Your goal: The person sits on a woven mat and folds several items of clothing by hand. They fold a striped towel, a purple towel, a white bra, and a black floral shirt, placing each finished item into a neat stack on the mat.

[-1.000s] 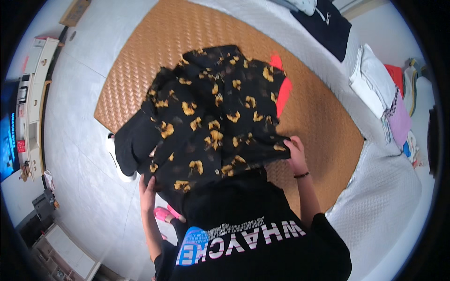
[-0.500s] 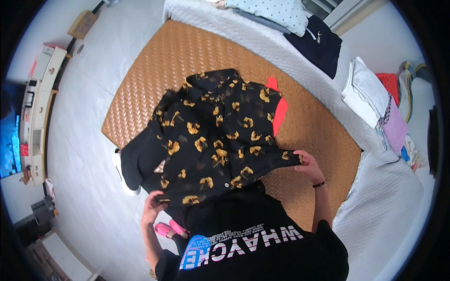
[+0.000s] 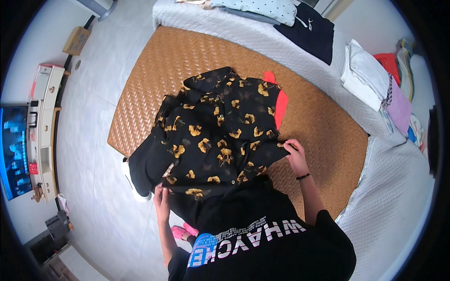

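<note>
A black shirt (image 3: pixel 211 126) with yellow flower prints lies spread out, its collar pointing away from me and its buttoned front facing up. My left hand (image 3: pixel 161 200) is closed on the hem at the shirt's near left corner. The near right corner is pinched between the thumb and fingers of my right hand (image 3: pixel 296 155), which wears a dark beaded bracelet. Red fabric (image 3: pixel 281 108) shows from under the right side of the shirt. Plain black fabric (image 3: pixel 146 161) sits beside the left edge, near a white shoe.
Under the shirt is a woven brown mat (image 3: pixel 323 140). A quilted white sofa (image 3: pixel 361 110) curves along the far and right sides, with folded clothes (image 3: pixel 365 75) and a black garment (image 3: pixel 309 35) on it. To the left stand a white cabinet (image 3: pixel 48 126) and a lit screen (image 3: pixel 15 150).
Both hands still grip the hem. My right hand has moved left and slightly up, and my left hand slightly right, so the hem is less stretched. The whole view has shifted a little.
</note>
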Tool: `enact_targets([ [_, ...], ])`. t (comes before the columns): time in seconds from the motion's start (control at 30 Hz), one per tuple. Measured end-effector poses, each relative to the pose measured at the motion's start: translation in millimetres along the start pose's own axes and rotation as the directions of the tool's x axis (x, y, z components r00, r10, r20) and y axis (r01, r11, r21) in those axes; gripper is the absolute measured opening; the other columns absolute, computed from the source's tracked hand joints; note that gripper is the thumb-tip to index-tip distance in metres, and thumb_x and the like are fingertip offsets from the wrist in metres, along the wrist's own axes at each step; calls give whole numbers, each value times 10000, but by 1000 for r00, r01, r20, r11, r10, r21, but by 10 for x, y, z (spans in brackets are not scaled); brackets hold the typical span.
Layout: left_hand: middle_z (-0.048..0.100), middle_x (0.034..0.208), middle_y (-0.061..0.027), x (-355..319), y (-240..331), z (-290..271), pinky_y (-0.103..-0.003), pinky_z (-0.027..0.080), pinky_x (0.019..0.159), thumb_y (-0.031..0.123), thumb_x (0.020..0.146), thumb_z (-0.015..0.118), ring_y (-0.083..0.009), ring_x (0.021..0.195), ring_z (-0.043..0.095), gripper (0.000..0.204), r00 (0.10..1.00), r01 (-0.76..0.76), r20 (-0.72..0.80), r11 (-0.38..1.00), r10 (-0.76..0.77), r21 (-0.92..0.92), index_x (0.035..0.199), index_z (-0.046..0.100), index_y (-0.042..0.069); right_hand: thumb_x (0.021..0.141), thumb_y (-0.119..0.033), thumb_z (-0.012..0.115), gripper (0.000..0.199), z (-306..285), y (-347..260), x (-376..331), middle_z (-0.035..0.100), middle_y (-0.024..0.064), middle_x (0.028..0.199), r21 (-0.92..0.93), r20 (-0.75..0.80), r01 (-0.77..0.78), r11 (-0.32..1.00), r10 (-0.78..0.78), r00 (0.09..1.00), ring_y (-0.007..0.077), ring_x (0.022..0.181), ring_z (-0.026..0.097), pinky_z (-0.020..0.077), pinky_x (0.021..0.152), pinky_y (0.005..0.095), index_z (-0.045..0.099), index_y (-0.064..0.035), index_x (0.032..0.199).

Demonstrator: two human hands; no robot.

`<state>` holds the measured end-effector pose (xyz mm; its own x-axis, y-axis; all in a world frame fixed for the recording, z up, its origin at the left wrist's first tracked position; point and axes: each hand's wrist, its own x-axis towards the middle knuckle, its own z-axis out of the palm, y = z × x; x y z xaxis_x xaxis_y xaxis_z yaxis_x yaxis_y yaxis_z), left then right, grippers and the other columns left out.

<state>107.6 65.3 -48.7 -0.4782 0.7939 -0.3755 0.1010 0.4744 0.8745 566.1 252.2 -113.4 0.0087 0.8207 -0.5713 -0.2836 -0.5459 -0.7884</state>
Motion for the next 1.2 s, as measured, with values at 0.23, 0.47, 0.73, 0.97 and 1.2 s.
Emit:
enact_targets([
  [0.23,548,918,16,23,282,172,-295,483,776,231,978,532,-87,795,519,140,978,83,-99,781,-183,-620,967,516,92,908,-31,559,75,34,-111,96,599,25,923,324,-131,-83,942,132,983,165,803,629,536,671,293,592,-83,951],
  [0.47,537,1070,-10,-56,260,135,-235,465,738,14,801,708,-103,912,549,379,984,171,37,857,-176,-486,1122,538,120,866,-18,607,104,-298,298,204,589,-13,882,-308,-94,108,945,-143,985,90,790,570,459,647,208,643,-72,947],
  [0.73,518,1132,-24,-94,324,8,-239,477,774,-209,653,592,-135,945,575,683,903,261,379,959,-202,-109,1263,503,86,866,17,504,379,-124,-21,7,567,48,1112,-185,-4,-215,959,218,976,153,1000,572,496,828,266,547,-68,1233],
  [0.97,596,932,-91,6,300,147,-275,461,781,-134,684,551,-232,857,595,394,913,-137,407,954,17,268,1038,631,18,752,49,642,312,-129,-35,-80,550,80,992,-803,312,351,482,-162,936,212,863,593,509,690,281,575,-37,1044],
  [1.2,615,962,-4,-20,462,116,-199,441,733,-36,862,483,-66,838,547,280,995,-25,97,1000,23,18,1090,630,35,809,-3,627,98,-423,170,7,511,62,823,-731,320,511,452,-435,842,161,753,545,457,651,272,563,-21,880],
])
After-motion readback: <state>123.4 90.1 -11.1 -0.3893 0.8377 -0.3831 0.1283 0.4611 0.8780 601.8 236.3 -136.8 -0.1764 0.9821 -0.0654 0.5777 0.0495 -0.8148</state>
